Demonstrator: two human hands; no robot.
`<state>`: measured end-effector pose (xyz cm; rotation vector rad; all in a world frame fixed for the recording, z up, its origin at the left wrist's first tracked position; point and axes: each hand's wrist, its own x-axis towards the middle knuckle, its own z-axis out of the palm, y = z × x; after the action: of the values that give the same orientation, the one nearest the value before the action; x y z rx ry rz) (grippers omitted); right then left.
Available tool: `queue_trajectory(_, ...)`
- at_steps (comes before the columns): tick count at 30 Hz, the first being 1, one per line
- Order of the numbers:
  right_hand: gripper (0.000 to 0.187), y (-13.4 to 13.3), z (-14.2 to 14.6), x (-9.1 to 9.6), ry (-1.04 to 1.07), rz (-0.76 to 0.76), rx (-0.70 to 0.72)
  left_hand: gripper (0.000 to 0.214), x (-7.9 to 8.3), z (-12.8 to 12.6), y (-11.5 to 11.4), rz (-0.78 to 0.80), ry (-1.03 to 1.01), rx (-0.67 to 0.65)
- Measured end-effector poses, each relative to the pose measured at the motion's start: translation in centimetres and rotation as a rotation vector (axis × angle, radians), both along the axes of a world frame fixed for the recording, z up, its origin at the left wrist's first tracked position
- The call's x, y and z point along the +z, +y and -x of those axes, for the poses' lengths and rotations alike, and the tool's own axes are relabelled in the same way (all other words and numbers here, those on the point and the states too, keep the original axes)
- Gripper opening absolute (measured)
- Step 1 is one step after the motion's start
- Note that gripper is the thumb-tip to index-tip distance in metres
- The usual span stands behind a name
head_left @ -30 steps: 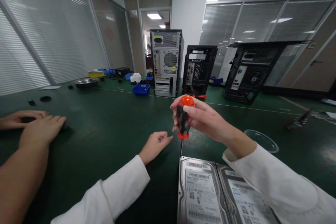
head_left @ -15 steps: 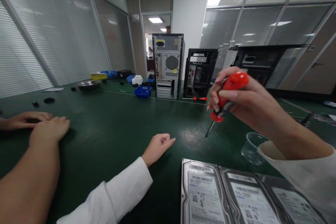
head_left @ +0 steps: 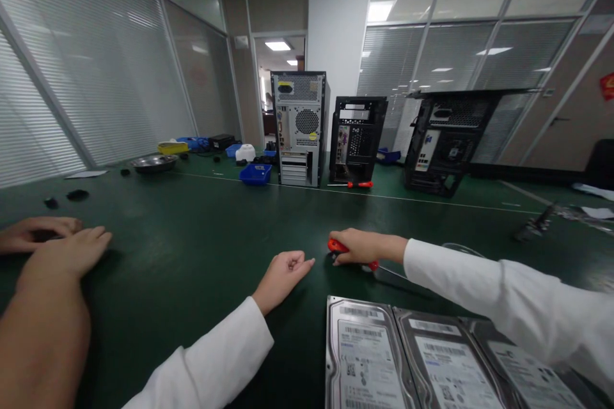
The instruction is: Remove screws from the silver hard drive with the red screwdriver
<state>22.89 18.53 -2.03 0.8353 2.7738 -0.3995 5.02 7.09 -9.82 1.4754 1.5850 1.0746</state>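
Observation:
My right hand is closed over the red and black handle of a screwdriver low at the green table. Its metal shaft points right, passing partly beneath my sleeve. My left hand rests curled on the table to the left of it, with nothing visible in the fingers. Nearer to me, three hard drives lie side by side with labels up: a left one, a middle one and a right one partly under my right sleeve.
Another person's hands rest on the table at the left. Farther back stand a silver computer tower, a black case and a tilted black case. A second screwdriver and a blue tray lie there. My right forearm mostly covers a clear cup.
My right hand has come down and left with the screwdriver, from upright above the table to lying low with its tip to the right. My left hand has stayed curled in place.

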Motion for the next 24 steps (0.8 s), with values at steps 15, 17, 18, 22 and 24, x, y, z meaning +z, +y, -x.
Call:
queue_trajectory(15, 0.033, -2.7, -2.0, 0.5, -0.234, 0.004, -0.101, 0.049, 0.4, -0.3, -0.3, -0.004, 0.025, 0.011)
queue_trajectory(17, 0.034, -2.9, -2.1, 1.0, -0.276, 0.024, -0.111, 0.049, 0.3, -0.2, -0.3, -0.003, 0.026, 0.008)
queue_trajectory(18, 0.035, -3.0, -2.1, 1.1, -0.287, 0.032, -0.111, 0.05, 0.2, -0.2, -0.2, -0.004, 0.025, 0.007)
queue_trajectory(22, 0.036, -3.1, -2.5, 1.1, -0.275, 0.059, -0.104, 0.05, 0.0, 0.0, 0.0, -0.007, 0.025, 0.011)
queue_trajectory(24, 0.041, -3.3, -2.9, 1.1, -0.257, 0.082, -0.108, 0.049, 0.0, 0.0, 0.1, -0.003, 0.026, 0.01)
